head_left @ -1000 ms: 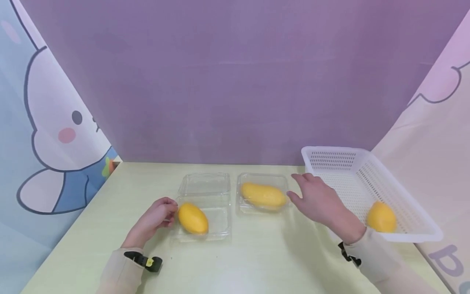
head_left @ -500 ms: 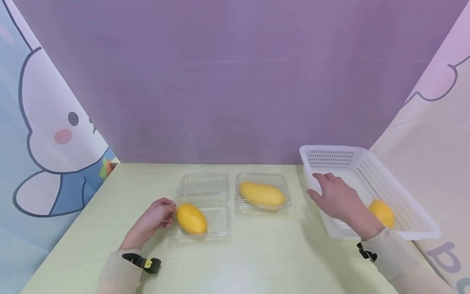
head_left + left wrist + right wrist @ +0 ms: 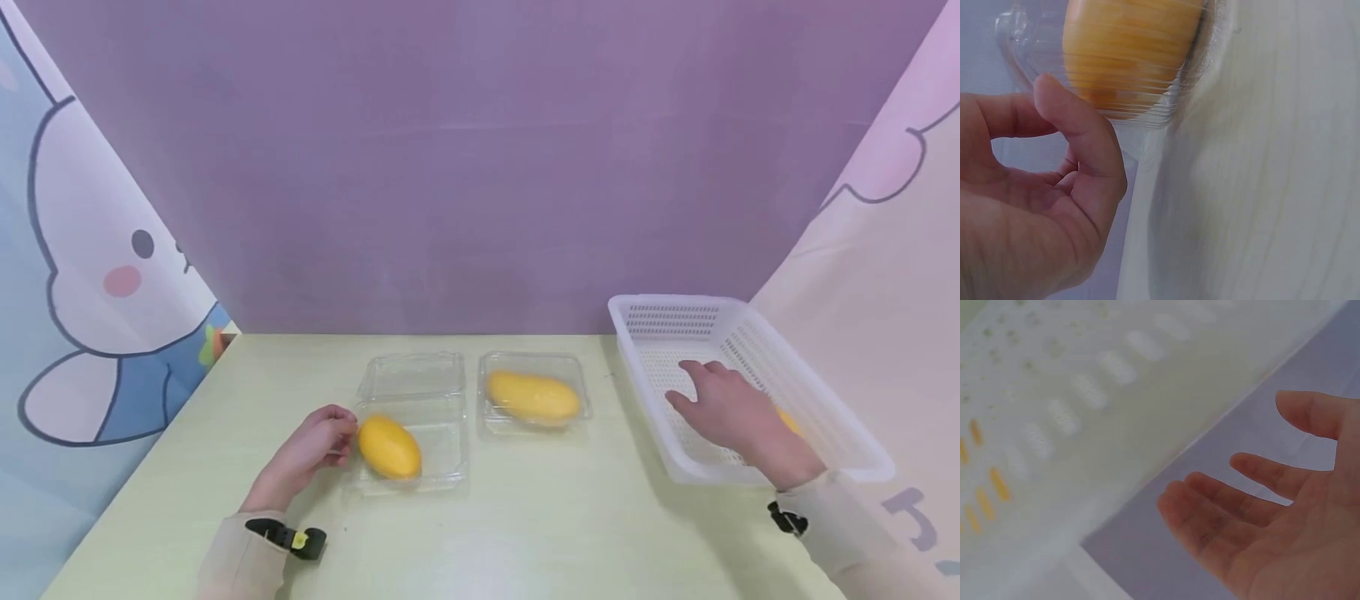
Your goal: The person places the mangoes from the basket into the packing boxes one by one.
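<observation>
My left hand (image 3: pixel 318 446) is at the left edge of an open clear plastic clamshell box (image 3: pixel 450 454), thumb and forefinger pinching its rim. A yellow mango (image 3: pixel 390 447) lies in that box, and its lid (image 3: pixel 416 375) is folded back. In the left wrist view the fingertips meet at the box's ribbed wall (image 3: pixel 1141 103). Over the white plastic basket (image 3: pixel 637 392) hangs my right hand (image 3: pixel 731 412), fingers spread and holding nothing. Behind this hand, another yellow fruit (image 3: pixel 789 422) in the basket shows only in part; its yellow comes through the slots in the right wrist view.
Between the open box and the basket stands a second clear box (image 3: pixel 495 425) with a long yellow mango (image 3: pixel 532 397) inside. A purple panel (image 3: pixel 480 167) closes off the back of the pale table (image 3: pixel 525 533). Printed cloths hang on both sides.
My right hand has moved right, from beside the second box to over the basket, covering most of the fruit there. The left hand has stayed at the open box.
</observation>
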### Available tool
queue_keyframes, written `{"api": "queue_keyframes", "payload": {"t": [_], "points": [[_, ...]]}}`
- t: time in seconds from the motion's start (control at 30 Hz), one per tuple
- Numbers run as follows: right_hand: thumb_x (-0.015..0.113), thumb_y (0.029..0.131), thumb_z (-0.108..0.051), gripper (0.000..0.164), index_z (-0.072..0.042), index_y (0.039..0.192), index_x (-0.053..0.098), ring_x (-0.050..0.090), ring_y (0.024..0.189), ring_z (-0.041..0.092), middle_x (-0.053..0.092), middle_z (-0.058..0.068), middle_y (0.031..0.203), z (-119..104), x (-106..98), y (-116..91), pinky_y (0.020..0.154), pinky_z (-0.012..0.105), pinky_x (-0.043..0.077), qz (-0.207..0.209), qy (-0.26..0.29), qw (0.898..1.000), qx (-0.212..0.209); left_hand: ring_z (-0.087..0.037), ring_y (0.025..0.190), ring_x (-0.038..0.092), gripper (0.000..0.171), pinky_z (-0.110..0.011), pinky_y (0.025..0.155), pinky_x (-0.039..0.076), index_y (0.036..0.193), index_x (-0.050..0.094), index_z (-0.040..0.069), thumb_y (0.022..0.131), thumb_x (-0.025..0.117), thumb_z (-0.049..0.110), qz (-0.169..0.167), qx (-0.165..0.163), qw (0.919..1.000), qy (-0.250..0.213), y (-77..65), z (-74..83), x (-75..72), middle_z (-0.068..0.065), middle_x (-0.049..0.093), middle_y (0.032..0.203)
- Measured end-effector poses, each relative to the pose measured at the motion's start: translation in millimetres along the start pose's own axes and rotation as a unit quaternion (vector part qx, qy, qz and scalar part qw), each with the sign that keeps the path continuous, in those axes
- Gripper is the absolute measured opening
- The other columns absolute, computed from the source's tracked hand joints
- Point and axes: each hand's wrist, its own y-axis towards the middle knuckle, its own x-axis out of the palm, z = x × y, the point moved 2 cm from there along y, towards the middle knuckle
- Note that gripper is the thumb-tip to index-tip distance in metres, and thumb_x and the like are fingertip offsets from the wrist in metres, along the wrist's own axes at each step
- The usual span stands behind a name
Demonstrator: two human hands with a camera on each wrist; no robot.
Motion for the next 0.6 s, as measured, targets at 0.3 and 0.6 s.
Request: {"api": "queue_keyframes", "payload": {"t": [0.3,0.6], "points": [[0.049,0.093,-0.050,0.072,0.007,0.136,0.038,0.042,0.110,0.057,0.041,0.039,0.127,36.1,2.7,-4.1,0.066,0.065,0.043,-0.031,-0.010,0.999,0.033,-0.018,0.065,0.049,0.024,-0.029,0.058,0.047,0.111,0.042,-0.005,0.094,0.046,0.011,-0.001,0.002,1.0000,0.003,-1.1,1.1,-0.2,-0.010,0.050,0.082],[0.048,0.092,-0.053,0.081,0.015,0.134,0.033,0.042,0.107,0.060,0.038,0.044,0.124,72.0,4.6,-2.6,0.074,0.066,0.041,-0.058,-0.018,0.997,0.053,-0.018,0.064,0.049,0.022,-0.029,0.057,0.047,0.110,0.042,-0.004,0.095,0.046,0.011,-0.001,0.003,1.0000,0.000,-1.5,1.9,-0.4,-0.009,0.049,0.081]]}}
